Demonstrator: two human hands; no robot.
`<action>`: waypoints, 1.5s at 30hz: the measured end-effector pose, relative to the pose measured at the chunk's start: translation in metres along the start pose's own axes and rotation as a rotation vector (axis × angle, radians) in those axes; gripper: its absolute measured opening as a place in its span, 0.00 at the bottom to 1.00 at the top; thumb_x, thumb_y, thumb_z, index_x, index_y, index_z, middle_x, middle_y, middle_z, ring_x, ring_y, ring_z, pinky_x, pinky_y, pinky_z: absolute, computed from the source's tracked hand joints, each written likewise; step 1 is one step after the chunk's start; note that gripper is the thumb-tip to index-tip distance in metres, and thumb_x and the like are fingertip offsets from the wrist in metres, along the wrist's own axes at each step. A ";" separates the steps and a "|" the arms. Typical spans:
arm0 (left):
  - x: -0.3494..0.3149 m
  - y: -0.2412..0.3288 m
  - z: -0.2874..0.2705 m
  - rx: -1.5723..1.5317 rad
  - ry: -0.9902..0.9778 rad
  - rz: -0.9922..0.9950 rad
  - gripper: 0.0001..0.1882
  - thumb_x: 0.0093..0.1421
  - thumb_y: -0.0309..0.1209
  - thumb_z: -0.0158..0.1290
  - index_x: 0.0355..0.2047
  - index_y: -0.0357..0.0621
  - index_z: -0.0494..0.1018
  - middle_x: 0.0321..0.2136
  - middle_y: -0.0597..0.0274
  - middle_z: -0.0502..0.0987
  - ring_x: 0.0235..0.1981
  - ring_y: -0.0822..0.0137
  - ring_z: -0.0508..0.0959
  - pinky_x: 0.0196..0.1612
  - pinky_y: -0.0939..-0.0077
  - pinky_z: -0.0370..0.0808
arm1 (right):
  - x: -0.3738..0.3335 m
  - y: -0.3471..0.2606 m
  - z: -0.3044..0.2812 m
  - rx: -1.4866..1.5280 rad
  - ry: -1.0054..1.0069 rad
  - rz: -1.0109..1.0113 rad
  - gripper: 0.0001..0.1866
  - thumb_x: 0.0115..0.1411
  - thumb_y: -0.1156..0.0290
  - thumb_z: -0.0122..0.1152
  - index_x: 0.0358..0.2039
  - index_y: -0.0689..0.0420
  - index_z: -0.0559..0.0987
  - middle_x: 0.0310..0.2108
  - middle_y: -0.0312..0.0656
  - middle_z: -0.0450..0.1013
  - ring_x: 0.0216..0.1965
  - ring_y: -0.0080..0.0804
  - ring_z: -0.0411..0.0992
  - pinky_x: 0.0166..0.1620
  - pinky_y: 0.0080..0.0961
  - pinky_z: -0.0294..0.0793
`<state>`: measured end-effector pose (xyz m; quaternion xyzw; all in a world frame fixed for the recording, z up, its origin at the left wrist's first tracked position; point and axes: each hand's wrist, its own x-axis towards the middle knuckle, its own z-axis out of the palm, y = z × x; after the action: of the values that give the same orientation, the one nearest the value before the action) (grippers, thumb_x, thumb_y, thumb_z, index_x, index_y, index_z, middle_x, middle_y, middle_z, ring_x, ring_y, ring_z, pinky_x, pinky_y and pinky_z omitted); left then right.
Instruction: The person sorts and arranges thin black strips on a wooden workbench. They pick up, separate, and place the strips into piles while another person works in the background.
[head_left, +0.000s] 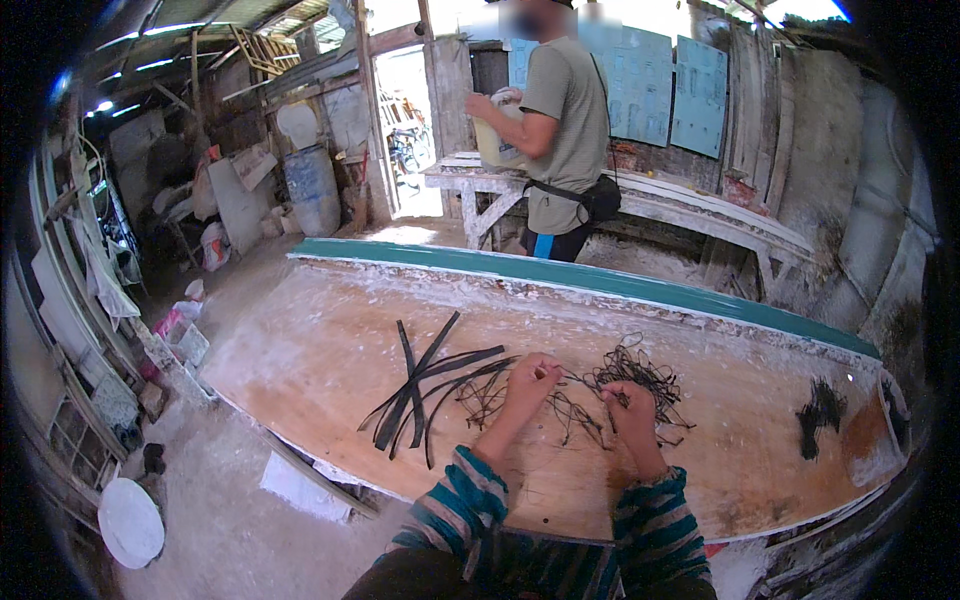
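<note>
Both hands are over the big wooden panel (330,350), a pale, worn board with a teal strip (600,278) along its far edge, lying flat like a table in a cluttered workshop. The left hand (531,378) has its grip pinched together on a thin dark strand, fingers curled in tight, thumb side up. The right hand (628,405) is just beside it, its grip likewise closed on the dark stuff, knuckles toward the camera, at the near edge of the tangle of black strands (632,378), a loose, wiry knot lying on the board and spreading away to the right. A fine strand runs between the two hands, touching both. Left of the left hand lies a crossed bundle of flat black strips (425,380), long and curved, fanned out on the wood and near the left hand. Far off to the right, well apart from everything, sits a small black clump (820,412) near the panel's end. Striped teal and grey sleeves (455,500) come up from the bottom edge. Beyond the panel another person (562,130) in an olive shirt stands at a white bench (690,205), holding a pale plastic jug (497,140) in both hands. A blue barrel (313,188) stands by the doorway at the back, and a white round lid (130,522) lies on the dusty floor at lower left.
</note>
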<state>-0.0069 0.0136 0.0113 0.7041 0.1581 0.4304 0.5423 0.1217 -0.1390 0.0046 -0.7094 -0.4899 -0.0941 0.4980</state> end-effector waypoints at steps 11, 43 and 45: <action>0.004 -0.005 -0.005 0.215 0.254 -0.069 0.06 0.49 0.27 0.56 0.25 0.37 0.72 0.20 0.63 0.75 0.20 0.74 0.71 0.26 0.81 0.69 | -0.012 -0.027 0.008 0.425 -0.258 0.067 0.03 0.54 0.77 0.57 0.28 0.61 0.72 0.25 0.32 0.68 0.28 0.18 0.66 0.31 0.15 0.67; -0.020 0.001 0.021 -0.619 -0.595 -0.438 0.05 0.54 0.28 0.52 0.24 0.45 0.68 0.20 0.73 0.68 0.18 0.81 0.67 0.22 0.87 0.67 | 0.012 0.020 -0.016 -0.029 0.158 0.032 0.02 0.51 0.77 0.56 0.24 0.60 0.73 0.18 0.37 0.70 0.21 0.23 0.66 0.29 0.21 0.65; -0.014 -0.004 0.016 -0.562 -0.426 -0.428 0.05 0.53 0.28 0.53 0.23 0.46 0.67 0.18 0.73 0.67 0.16 0.81 0.66 0.20 0.86 0.67 | 0.015 0.015 -0.017 -0.076 0.114 0.029 0.03 0.51 0.74 0.57 0.24 0.59 0.74 0.19 0.37 0.71 0.22 0.26 0.67 0.30 0.22 0.65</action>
<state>-0.0018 -0.0044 0.0010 0.5532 0.0612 0.1789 0.8113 0.1469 -0.1438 0.0128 -0.7281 -0.4466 -0.1457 0.4992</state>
